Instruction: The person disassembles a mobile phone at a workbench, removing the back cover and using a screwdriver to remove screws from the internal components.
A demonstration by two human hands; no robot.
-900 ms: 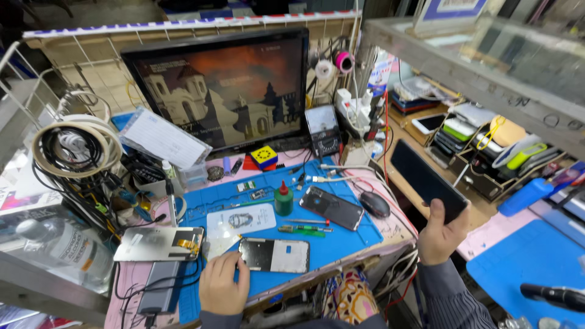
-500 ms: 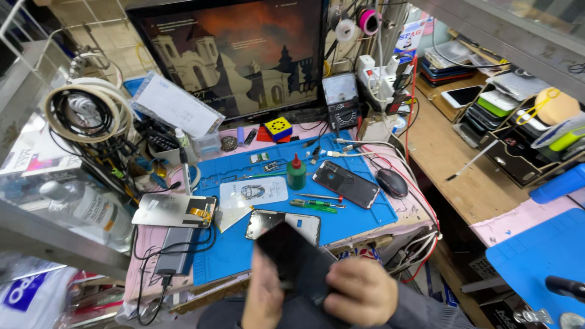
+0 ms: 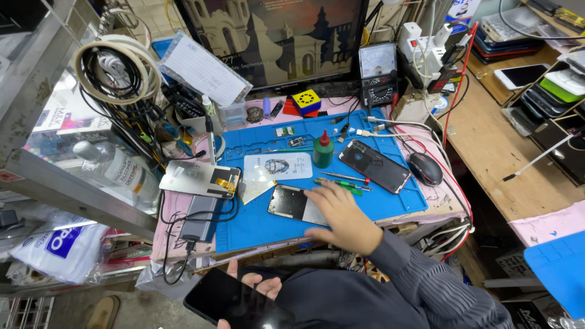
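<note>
Reference landmark: the blue mat (image 3: 378,207) covering the middle of the bench.

Right hand (image 3: 339,214): reaches over the front edge of the blue mat, palm down, fingers spread and flat. It grips nothing. The fingertips rest on or just above the right end of an opened phone (image 3: 294,203) that lies face down near the mat's front edge; contact cannot be confirmed from this angle.

Opened phone: long axis runs left to right along the mat's front edge, tilted slightly. It lies directly ahead of the right hand and to that hand's left. The right hand is the nearer one by a wide margin.

Left hand (image 3: 251,286): well below the mat's front edge, under the bench line, palm up. It cradles a dark screen panel (image 3: 239,302), fingers curled loosely beneath it. The panel's long axis slants from upper left to lower right.

Also on the blue mat: a green bottle (image 3: 323,150) near the centre, a green screwdriver (image 3: 339,184) just behind the right hand, and a second phone (image 3: 375,166) toward the right side. A mouse (image 3: 425,169) sits at the mat's right edge.
</note>
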